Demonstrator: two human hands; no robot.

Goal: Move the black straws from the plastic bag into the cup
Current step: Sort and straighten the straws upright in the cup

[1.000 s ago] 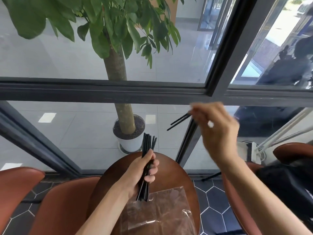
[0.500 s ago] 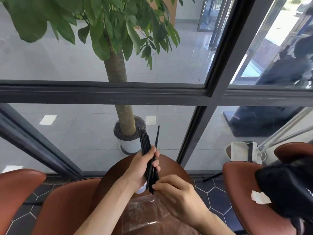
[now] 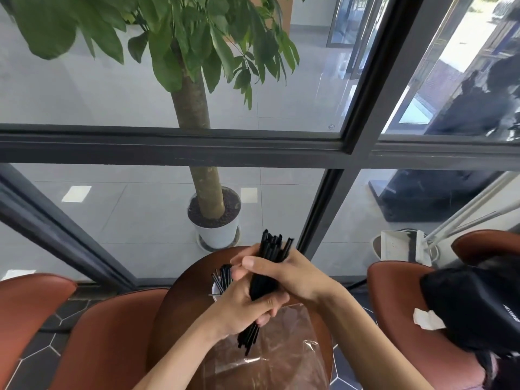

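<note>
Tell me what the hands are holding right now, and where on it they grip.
A bundle of black straws: the left hand wraps its lower middle, the right hand clasps it just above, ends sticking out both ways.

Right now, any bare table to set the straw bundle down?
Bare table left of the cup and bag, toward the left chair. Centre is crowded: both hands grip the straws over the bag.

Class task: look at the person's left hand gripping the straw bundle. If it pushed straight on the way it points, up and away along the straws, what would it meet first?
Probably the right hand, already clasped over the straws just ahead of the left hand. Depth is unclear.
</note>
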